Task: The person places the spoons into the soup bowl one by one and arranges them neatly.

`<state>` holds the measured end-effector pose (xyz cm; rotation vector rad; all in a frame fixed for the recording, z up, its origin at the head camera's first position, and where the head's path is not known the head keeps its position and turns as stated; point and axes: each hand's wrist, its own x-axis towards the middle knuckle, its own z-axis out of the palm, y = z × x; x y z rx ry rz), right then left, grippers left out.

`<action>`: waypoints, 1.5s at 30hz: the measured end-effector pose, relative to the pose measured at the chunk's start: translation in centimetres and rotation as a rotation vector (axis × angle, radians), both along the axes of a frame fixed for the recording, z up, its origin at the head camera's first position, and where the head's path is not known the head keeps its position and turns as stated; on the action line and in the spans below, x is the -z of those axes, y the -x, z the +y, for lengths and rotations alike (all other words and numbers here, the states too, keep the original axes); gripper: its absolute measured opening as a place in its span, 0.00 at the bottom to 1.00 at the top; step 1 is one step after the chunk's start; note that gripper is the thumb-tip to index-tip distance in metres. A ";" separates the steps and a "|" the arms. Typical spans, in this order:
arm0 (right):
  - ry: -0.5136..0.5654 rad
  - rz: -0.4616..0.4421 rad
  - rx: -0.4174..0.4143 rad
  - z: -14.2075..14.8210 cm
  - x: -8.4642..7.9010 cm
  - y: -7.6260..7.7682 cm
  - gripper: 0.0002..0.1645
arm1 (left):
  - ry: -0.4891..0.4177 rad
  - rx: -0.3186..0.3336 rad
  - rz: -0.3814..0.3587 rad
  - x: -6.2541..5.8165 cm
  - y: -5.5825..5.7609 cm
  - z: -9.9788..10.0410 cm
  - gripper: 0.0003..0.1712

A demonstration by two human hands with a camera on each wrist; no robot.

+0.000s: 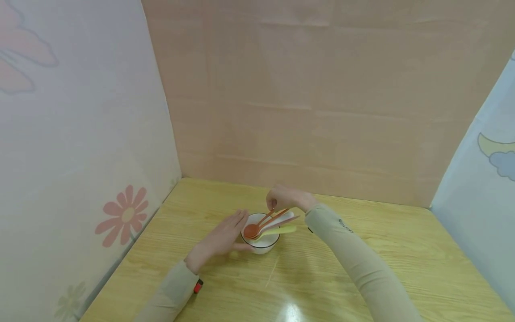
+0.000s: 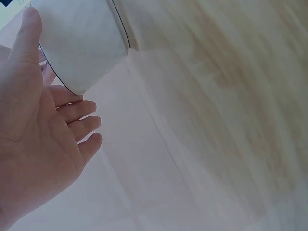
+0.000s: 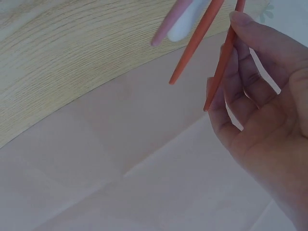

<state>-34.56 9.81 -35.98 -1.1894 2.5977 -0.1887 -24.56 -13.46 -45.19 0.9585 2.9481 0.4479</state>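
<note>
A white bowl (image 1: 262, 251) with a dark rim stands on the table, holding several spoons whose handles lean out to the right. My left hand (image 1: 224, 235) holds the bowl's left side, thumb at the near side and fingers at the far side. With thumb and fingers, my right hand (image 1: 284, 197) pinches the handle of an orange spoon (image 3: 225, 60); its round end is still over the bowl. Beside it are a second orange spoon (image 3: 195, 50), a white spoon (image 3: 186, 23), a pink spoon (image 3: 169, 23) and a yellow spoon (image 1: 284, 229).
The wood-grain table (image 1: 346, 273) stretches around the bowl. A plain pinkish-brown sheet (image 1: 306, 112) rises behind its back edge. Pale printed sheets stand at both sides, the left one with a red flower (image 1: 120, 214).
</note>
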 end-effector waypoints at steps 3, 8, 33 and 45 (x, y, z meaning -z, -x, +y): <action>0.002 0.000 -0.002 0.0 0.2 0.2 0.07 | 0.001 0.000 0.006 0.0 0.0 -0.2 0.59; 0.004 0.001 -0.003 0.0 0.4 0.4 0.06 | 0.013 -0.003 0.006 0.0 0.0 -0.3 0.59; 0.009 0.002 -0.004 0.5 0.9 0.6 0.05 | 0.018 0.008 0.012 0.3 0.1 0.0 0.59; 0.025 0.028 -0.009 1.2 0.3 0.7 0.07 | 0.008 0.008 0.001 0.1 0.3 0.1 0.59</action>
